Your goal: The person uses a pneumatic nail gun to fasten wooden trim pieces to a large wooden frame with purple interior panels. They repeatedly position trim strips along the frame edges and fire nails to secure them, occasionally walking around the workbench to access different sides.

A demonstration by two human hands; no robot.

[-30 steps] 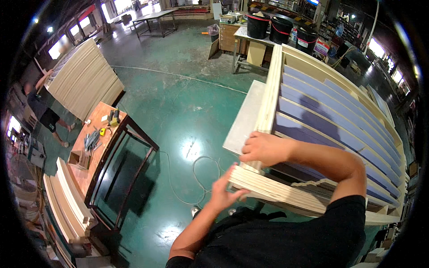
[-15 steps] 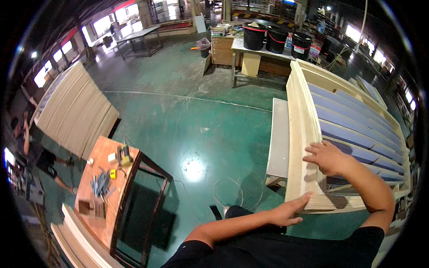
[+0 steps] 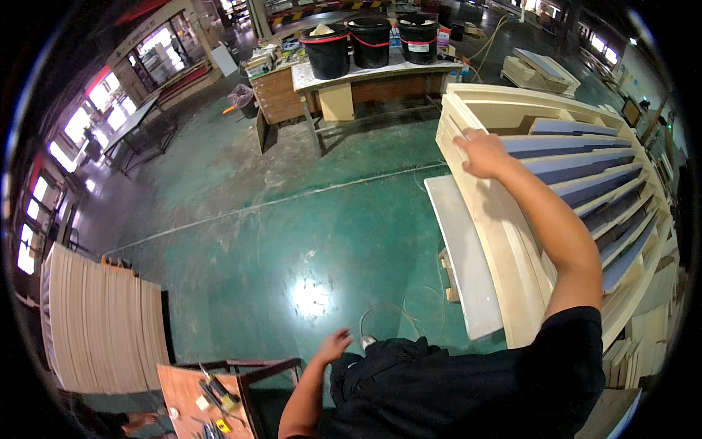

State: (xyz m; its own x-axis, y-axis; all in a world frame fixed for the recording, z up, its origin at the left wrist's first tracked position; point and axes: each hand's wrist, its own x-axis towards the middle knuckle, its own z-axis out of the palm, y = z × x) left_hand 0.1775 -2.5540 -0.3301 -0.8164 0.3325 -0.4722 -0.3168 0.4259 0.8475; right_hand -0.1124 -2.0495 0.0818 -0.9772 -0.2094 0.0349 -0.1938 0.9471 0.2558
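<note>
At the right stands a stack of pale wooden frames (image 3: 504,252) with blue-grey slats (image 3: 585,164) across the inside. My right hand (image 3: 482,154) rests on the frames' left edge near the far corner, arm stretched out, fingers apart on the wood. Low in the middle, my left hand (image 3: 335,347) hangs in the air over the green floor, well away from the frames. Its fingers are loosely extended and hold nothing that I can see. Beneath the frames a white panel (image 3: 464,256) sticks out on the left.
A bench with a wooden top (image 3: 179,388) at lower left carries a power tool (image 3: 219,394) and a yellow tape measure (image 3: 222,425). Behind it stands a tall stack of pale boards (image 3: 106,322). Black buckets (image 3: 369,44) stand on a far table (image 3: 314,77). A hose (image 3: 398,307) loops on the floor.
My right hand has slid from the near part of the frames to the far corner. My left hand has left the near edge and swung left. The view has turned right.
</note>
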